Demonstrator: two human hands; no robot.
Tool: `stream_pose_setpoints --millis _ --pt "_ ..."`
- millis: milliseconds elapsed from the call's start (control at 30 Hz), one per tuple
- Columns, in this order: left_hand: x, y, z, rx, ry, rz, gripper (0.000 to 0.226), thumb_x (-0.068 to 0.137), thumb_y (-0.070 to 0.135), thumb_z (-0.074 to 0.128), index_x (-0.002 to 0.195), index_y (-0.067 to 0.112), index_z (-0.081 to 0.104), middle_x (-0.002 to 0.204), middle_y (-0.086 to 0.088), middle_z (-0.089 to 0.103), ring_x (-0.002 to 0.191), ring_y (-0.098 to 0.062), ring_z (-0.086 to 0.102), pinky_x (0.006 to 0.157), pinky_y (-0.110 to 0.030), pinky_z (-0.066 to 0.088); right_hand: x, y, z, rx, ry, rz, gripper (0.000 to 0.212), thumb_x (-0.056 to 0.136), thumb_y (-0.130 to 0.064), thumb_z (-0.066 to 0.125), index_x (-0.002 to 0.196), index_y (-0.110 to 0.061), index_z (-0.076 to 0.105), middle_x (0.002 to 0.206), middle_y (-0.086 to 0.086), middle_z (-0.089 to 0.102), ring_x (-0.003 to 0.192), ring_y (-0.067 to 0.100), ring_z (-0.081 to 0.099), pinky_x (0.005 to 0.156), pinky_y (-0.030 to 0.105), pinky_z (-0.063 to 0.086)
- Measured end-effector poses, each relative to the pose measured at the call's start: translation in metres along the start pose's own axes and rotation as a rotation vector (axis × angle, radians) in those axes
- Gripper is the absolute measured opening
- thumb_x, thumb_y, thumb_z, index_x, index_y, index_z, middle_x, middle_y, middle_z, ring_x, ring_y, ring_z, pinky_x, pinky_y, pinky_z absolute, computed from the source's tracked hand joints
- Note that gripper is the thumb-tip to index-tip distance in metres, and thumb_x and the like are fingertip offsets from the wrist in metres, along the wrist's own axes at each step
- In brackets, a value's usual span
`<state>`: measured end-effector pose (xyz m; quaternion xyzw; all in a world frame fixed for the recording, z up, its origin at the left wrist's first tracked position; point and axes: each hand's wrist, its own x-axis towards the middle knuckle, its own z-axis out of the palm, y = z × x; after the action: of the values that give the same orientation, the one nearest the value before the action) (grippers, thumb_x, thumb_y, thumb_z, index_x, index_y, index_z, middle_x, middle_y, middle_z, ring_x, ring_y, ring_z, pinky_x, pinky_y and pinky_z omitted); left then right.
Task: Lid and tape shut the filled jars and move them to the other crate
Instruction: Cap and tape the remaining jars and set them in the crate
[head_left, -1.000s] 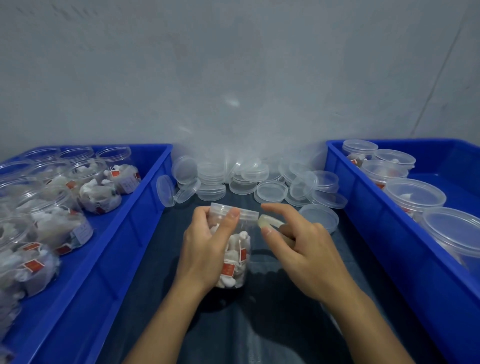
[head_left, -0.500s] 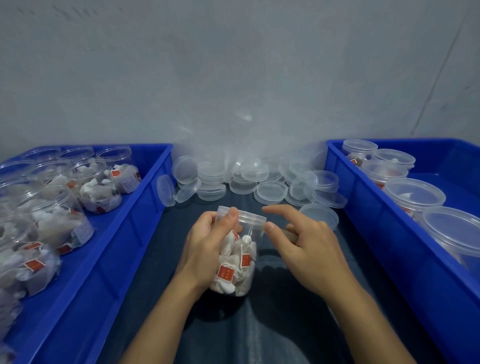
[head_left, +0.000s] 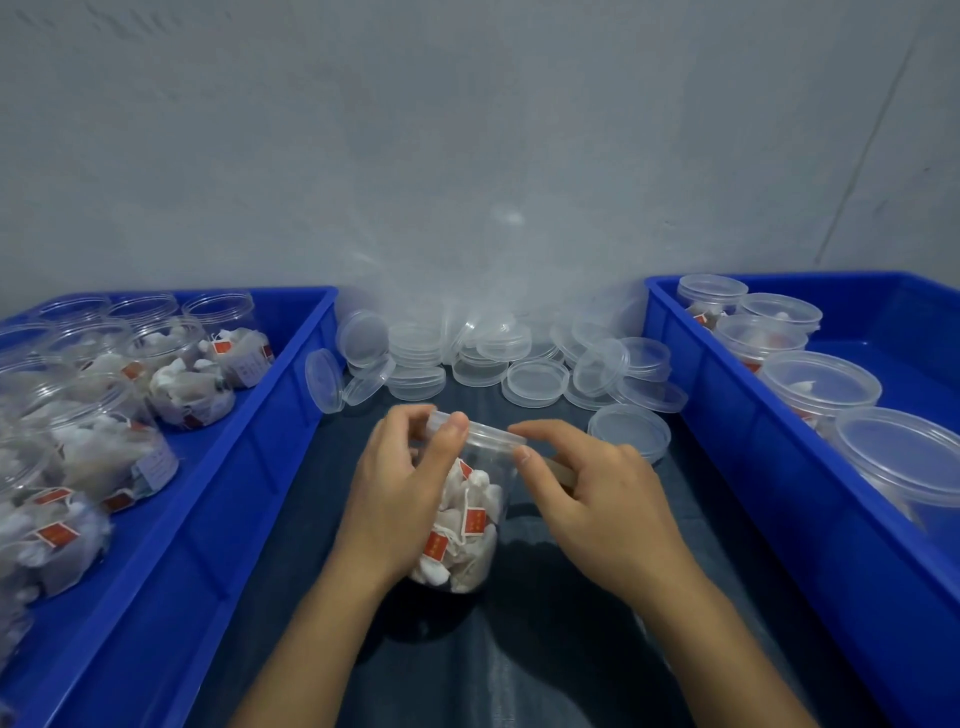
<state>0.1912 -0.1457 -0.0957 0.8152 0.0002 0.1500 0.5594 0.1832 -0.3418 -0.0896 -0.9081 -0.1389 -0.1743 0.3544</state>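
Observation:
A clear jar (head_left: 470, 525) full of white tea bags with red tags stands tilted on the dark table between the crates, a clear lid (head_left: 491, 432) on its mouth. My left hand (head_left: 400, 493) grips the jar's left side, thumb on the lid rim. My right hand (head_left: 602, 499) is at the jar's right, with its thumb and forefinger at the lid's edge. Its curled fingers hold a beige tape roll (head_left: 560, 469), mostly hidden. The left blue crate (head_left: 280, 431) holds several open filled jars (head_left: 192, 389). Several lidded jars (head_left: 821, 387) sit in the right blue crate (head_left: 737, 483).
A heap of loose clear lids (head_left: 530, 382) lies against the grey wall between the crates, with one lid (head_left: 628, 430) just beyond my right hand. A clear plastic bag (head_left: 467, 291) leans on the wall behind them. The dark table surface (head_left: 519, 665) runs toward me.
The jar has tipped and turned in my left hand and sits lower. My right hand moved in from pulling a strip of tape until its thumb and forefinger reached the lid rim.

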Motion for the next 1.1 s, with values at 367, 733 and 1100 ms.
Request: stream_pose_setpoints --millis 367,733,1100 --pt "-0.005 0.005 0.003 0.135 0.001 0.026 0.078 0.069 0.084 0.061 0.135 0.045 0.048 0.114 0.018 0.068 0.105 -0.003 0.066 0.094 -0.040 0.056 -0.003 -0.005 0.002 0.045 -0.005 -0.014 0.040 0.098 -0.045 0.040 0.131 -0.044 0.062 0.059 -0.015 0.057 0.066 0.011 0.056 0.071 0.042 0.049" --pt "-0.001 0.001 0.003 -0.205 -0.046 -0.107 0.060 0.074 0.065 0.073 0.124 0.034 0.061 0.107 0.011 0.075 0.098 -0.004 0.073 0.083 -0.025 0.054 0.001 0.003 -0.001 -0.021 0.058 0.004 0.024 0.099 -0.051 0.054 0.120 -0.045 0.063 0.058 -0.026 0.055 0.061 0.010 0.049 0.069 0.039 0.049" --pt "-0.002 0.002 -0.001 -0.365 -0.160 -0.176 0.055 0.081 0.053 0.072 0.128 0.026 0.064 0.114 -0.006 0.076 0.099 -0.021 0.076 0.086 -0.038 0.059 0.002 0.002 0.001 -0.078 0.060 0.001 0.033 0.096 -0.062 0.049 0.129 -0.059 0.054 0.064 -0.022 0.062 0.083 0.012 0.067 0.077 0.040 0.053"
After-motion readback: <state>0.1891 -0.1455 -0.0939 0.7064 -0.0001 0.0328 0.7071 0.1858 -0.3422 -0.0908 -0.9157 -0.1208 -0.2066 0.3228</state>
